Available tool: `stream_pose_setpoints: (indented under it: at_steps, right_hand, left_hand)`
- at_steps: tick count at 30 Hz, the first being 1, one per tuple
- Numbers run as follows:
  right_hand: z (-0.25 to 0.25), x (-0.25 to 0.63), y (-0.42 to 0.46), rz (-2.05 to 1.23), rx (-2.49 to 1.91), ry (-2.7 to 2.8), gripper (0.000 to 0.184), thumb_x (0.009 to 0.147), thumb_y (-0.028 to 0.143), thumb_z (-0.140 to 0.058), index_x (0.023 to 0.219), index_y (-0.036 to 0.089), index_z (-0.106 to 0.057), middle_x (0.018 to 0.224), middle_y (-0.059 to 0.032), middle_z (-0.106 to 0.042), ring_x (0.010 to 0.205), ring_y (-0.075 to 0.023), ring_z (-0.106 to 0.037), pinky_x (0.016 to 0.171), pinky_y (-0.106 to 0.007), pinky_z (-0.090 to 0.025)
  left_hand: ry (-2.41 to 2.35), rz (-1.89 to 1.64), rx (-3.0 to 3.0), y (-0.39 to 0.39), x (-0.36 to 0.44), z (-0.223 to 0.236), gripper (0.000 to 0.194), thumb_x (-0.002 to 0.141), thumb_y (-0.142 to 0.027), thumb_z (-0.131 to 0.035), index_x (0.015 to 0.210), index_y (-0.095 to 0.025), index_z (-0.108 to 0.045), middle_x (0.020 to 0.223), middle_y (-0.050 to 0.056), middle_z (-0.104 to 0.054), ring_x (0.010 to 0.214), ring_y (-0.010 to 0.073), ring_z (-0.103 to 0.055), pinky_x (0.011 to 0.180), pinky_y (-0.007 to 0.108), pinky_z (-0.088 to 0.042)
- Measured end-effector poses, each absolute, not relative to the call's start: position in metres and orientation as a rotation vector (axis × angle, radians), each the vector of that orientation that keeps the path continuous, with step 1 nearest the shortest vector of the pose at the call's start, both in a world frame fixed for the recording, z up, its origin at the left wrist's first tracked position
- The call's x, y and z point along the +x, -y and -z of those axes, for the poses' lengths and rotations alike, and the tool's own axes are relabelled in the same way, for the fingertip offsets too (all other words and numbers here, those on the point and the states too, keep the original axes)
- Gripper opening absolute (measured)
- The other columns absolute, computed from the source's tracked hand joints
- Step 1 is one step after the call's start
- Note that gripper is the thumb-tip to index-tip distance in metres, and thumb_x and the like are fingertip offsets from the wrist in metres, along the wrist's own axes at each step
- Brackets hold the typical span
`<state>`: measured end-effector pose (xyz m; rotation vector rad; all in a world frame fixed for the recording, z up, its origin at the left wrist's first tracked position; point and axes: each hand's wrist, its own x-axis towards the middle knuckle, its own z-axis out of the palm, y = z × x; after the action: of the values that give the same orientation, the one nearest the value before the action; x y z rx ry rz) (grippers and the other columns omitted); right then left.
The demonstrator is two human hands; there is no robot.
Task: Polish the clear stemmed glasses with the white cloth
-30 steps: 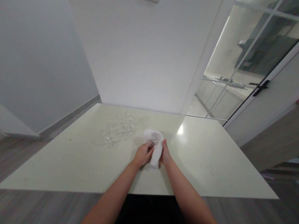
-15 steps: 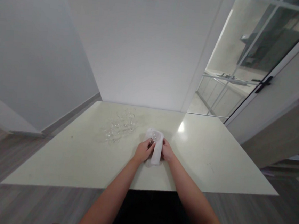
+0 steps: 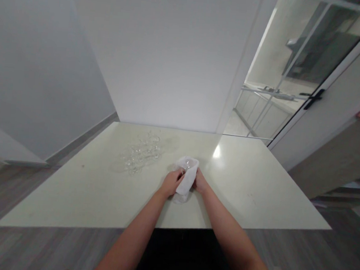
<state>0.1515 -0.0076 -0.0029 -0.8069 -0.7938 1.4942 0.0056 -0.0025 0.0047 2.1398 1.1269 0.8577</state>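
Observation:
Over the middle of a pale table [image 3: 83,193], both my hands are closed round a clear glass wrapped in a white cloth [image 3: 186,179]. My left hand [image 3: 171,183] grips the left side of the bundle. My right hand [image 3: 199,183] holds the cloth against its right side. The glass rim [image 3: 187,164] shows at the top of the cloth, facing away from me. The cloth hides the rest of the glass.
Several clear glasses [image 3: 140,154] stand grouped on the table, left of and beyond my hands. A white wall runs behind the table. At the right are a glass door [image 3: 286,77] and a white door with a black handle [image 3: 312,99].
The cloth has shifted on the glass and now hangs lower between my hands. My hands stayed in nearly the same place on the table.

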Motion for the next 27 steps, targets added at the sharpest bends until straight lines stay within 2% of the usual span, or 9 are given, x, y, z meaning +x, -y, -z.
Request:
stream_pose_setpoints:
  at_steps: [3, 7, 12, 15, 19, 21, 24, 27]
  right_hand:
    - [0.002, 0.151, 0.007, -1.491, -0.793, 0.774, 0.042, 0.056, 0.042, -0.087, 0.084, 0.019, -0.067, 0.070, -0.0011, -0.074, 0.067, -0.0211, -0.070, 0.066, -0.032, -0.060]
    - [0.007, 0.152, 0.002, -1.409, -0.765, 0.657, 0.039, 0.055, 0.046, -0.085, 0.075, 0.021, -0.063, 0.064, 0.0013, -0.070, 0.066, -0.0195, -0.067, 0.066, -0.030, -0.057]
    - [0.014, 0.156, -0.006, -1.263, -0.811, 0.472, 0.029, 0.062, 0.040, -0.079, 0.073, 0.023, -0.058, 0.064, 0.0044, -0.066, 0.063, -0.0159, -0.061, 0.060, -0.026, -0.051]
    - [0.018, 0.156, -0.009, -1.227, -0.821, 0.411, 0.032, 0.062, 0.043, -0.079, 0.078, 0.023, -0.060, 0.070, 0.0041, -0.068, 0.068, -0.0162, -0.062, 0.064, -0.027, -0.052]
    - [0.020, 0.153, -0.009, -1.175, -0.851, 0.485, 0.035, 0.066, 0.049, -0.077, 0.083, 0.022, -0.063, 0.075, 0.0025, -0.071, 0.073, -0.0170, -0.065, 0.070, -0.028, -0.054]
    - [0.020, 0.153, -0.008, -1.178, -0.866, 0.495, 0.036, 0.068, 0.052, -0.076, 0.085, 0.022, -0.064, 0.078, 0.0014, -0.072, 0.076, -0.0173, -0.066, 0.071, -0.028, -0.054]
    - [0.016, 0.154, -0.007, -1.218, -0.835, 0.500, 0.039, 0.069, 0.055, -0.074, 0.088, 0.022, -0.067, 0.084, 0.0006, -0.074, 0.079, -0.0169, -0.067, 0.074, -0.028, -0.054]
    - [0.012, 0.156, -0.006, -1.219, -0.813, 0.542, 0.034, 0.070, 0.048, -0.074, 0.090, 0.022, -0.067, 0.084, 0.0017, -0.073, 0.078, -0.0159, -0.066, 0.074, -0.027, -0.053]
  left_hand:
    - [-1.074, -0.869, 2.130, 0.004, 0.005, -0.007, 0.035, 0.093, -0.043, -0.042, 0.088, -0.019, -0.067, 0.087, 0.009, -0.073, 0.081, 0.0235, -0.066, 0.075, 0.032, -0.047]
    - [-0.990, -0.853, 2.110, 0.007, 0.006, -0.011, 0.022, 0.081, -0.033, -0.058, 0.093, -0.020, -0.070, 0.091, 0.009, -0.074, 0.088, 0.0266, -0.067, 0.081, 0.035, -0.049]
    - [-0.957, -0.865, 2.097, 0.009, 0.008, -0.014, 0.033, 0.075, -0.026, -0.058, 0.106, -0.022, -0.071, 0.105, 0.008, -0.075, 0.099, 0.0279, -0.068, 0.089, 0.037, -0.050]
    - [-0.996, -0.878, 2.079, 0.009, 0.009, -0.015, 0.034, 0.075, -0.027, -0.058, 0.105, -0.022, -0.072, 0.104, 0.009, -0.075, 0.099, 0.0289, -0.068, 0.089, 0.037, -0.050]
    - [-1.062, -0.908, 1.975, 0.009, 0.010, -0.015, 0.027, 0.074, -0.033, -0.063, 0.095, -0.022, -0.074, 0.091, 0.008, -0.076, 0.094, 0.0301, -0.068, 0.085, 0.037, -0.050]
    - [-1.041, -0.965, 1.890, 0.007, 0.010, -0.013, 0.027, 0.075, -0.043, -0.062, 0.084, -0.020, -0.073, 0.079, 0.006, -0.073, 0.086, 0.0275, -0.067, 0.081, 0.036, -0.051]
    - [-1.028, -1.010, 1.606, 0.003, 0.010, -0.009, 0.052, 0.083, -0.062, -0.048, 0.059, -0.018, -0.061, 0.050, 0.002, -0.056, 0.054, 0.0178, -0.056, 0.058, 0.029, -0.046]
    - [-0.984, -0.928, 1.358, 0.001, 0.010, -0.007, 0.068, 0.085, -0.075, -0.033, 0.048, -0.019, -0.049, 0.038, -0.001, -0.040, 0.037, 0.0108, -0.038, 0.044, 0.025, -0.032]
